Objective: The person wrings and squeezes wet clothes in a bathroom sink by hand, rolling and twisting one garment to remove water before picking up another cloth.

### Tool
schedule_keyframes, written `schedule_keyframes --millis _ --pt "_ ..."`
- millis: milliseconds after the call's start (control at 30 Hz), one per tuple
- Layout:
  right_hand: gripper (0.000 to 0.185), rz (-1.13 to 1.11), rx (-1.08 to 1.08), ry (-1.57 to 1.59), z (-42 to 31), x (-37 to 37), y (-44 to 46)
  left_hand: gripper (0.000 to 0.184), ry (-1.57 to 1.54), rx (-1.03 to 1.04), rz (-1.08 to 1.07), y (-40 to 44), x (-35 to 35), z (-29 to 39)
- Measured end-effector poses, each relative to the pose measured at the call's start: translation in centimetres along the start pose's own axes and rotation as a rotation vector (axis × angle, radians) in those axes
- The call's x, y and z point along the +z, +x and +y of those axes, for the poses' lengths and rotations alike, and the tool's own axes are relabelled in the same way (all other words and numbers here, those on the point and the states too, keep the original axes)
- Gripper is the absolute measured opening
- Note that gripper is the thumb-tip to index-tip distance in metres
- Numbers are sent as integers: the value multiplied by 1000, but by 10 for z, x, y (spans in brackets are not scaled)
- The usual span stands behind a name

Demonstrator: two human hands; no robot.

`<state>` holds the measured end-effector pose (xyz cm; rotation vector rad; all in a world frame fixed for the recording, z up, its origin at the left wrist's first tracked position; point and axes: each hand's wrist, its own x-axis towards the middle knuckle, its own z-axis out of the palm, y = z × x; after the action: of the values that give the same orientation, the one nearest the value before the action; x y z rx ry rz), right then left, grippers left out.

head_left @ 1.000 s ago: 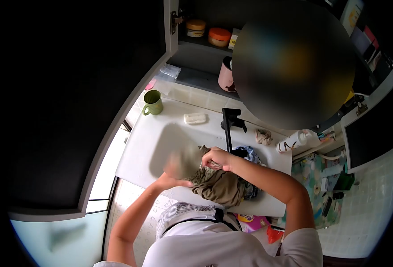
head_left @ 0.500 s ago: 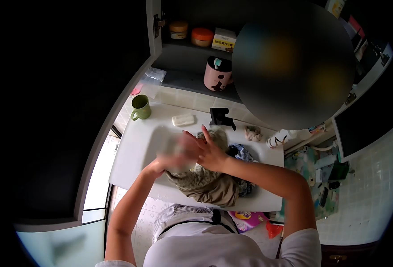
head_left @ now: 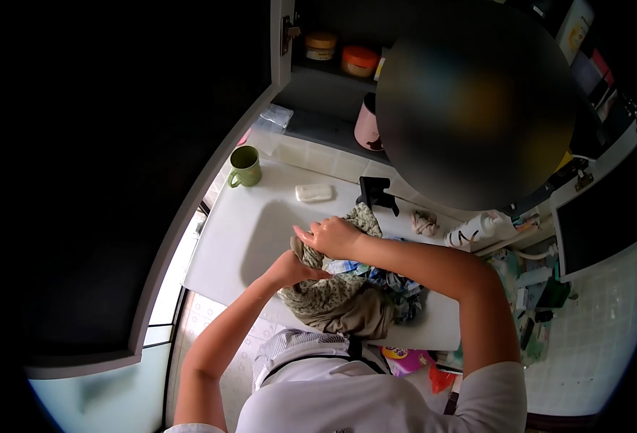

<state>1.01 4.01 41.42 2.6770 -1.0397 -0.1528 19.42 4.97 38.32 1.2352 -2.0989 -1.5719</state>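
A patterned grey-green cloth (head_left: 322, 296) with a plain olive-brown part lies bunched over the front of the white sink (head_left: 268, 231). My left hand (head_left: 290, 270) grips its left side, thumb pointing right. Just above, my right hand (head_left: 330, 237) is closed on a fold of the same cloth, and part of the cloth rises behind it toward the black faucet (head_left: 377, 195). Blue patterned fabric (head_left: 401, 289) sits in the basin under my right forearm.
A green mug (head_left: 245, 167) and a white soap bar (head_left: 314, 193) stand behind the basin. To the right are a small crumpled cloth (head_left: 425, 223) and a white bottle (head_left: 471, 230). Open cabinet doors flank the view; a shelf holds a pink cup (head_left: 368, 124) and jars.
My right hand, spread half a second ago, has closed on the cloth. My left hand, blurred before, now shows clearly on the cloth's left side. The view has swung back left.
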Motion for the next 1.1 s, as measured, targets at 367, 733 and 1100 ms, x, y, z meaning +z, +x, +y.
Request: schedule_keyframes --millis 367,733,1100 --pt "17 -600 506 835 -6 19 4 39 720 37 307 21 28 -21" --pt "11 -701 538 1549 -29 31 -1 39 655 567 622 -7 28 -54" --pt "97 45 -40 176 -16 -50 -13 32 -388 -60 -13 1 -24 -30"
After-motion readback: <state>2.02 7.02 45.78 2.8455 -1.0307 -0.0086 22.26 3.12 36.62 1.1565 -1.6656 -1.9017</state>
